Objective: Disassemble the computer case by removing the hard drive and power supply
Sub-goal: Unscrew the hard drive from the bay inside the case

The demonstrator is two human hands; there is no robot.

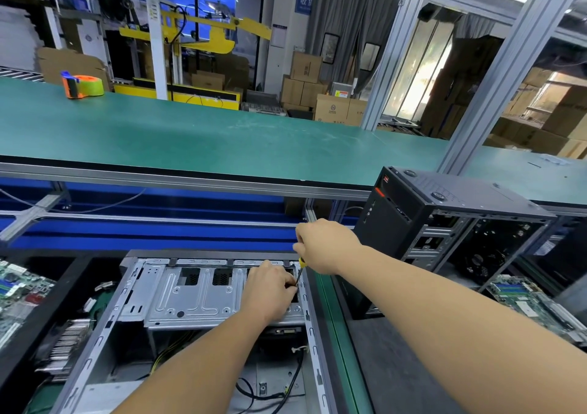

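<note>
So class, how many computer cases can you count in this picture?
2. One open case lies flat under the hands; one black tower stands upright to its right. Others may be hidden out of frame.

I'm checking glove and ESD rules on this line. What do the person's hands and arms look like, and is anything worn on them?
Both are bare. The left hand and the right hand have no gloves, and no ring, watch or wrist strap shows. Both forearms are uncovered all the way to the picture's lower edge, with no sleeve or cuff in view. No cable or marking shows on either arm.
</note>
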